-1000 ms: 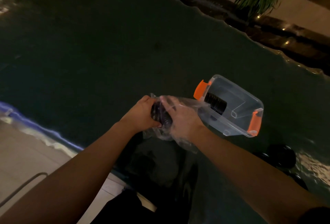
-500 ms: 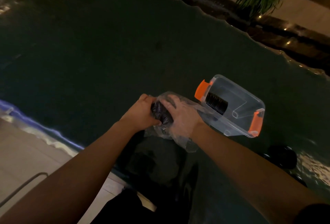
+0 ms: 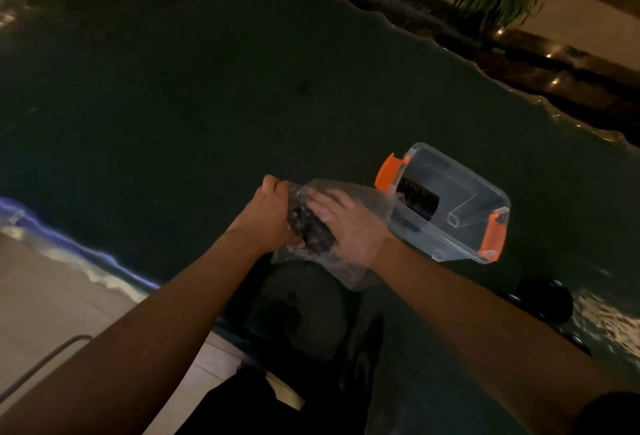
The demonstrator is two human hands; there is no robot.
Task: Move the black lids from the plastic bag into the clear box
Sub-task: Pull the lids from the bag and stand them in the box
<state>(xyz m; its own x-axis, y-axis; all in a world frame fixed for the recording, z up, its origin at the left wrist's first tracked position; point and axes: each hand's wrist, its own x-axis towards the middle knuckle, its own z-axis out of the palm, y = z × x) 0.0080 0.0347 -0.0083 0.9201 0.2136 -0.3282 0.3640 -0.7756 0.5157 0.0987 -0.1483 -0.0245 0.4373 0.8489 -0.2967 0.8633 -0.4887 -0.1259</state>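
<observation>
Left hand (image 3: 268, 214) grips the bag (image 3: 349, 271) outside, right hand (image 3: 346, 226) inside clutches a lid stack (image 3: 313, 237); next, probably draw it out toward the box (image 3: 460, 185).

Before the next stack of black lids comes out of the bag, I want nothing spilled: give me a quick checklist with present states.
1. Left hand grips the plastic bag from outside: ok.
2. Right hand inside the bag, around the black lids: ok.
3. Clear box open, beside the bag: ok.
4. Room left in the box next to the lid stack: ok.
5. Grip holds every lid: cannot tell.
</observation>
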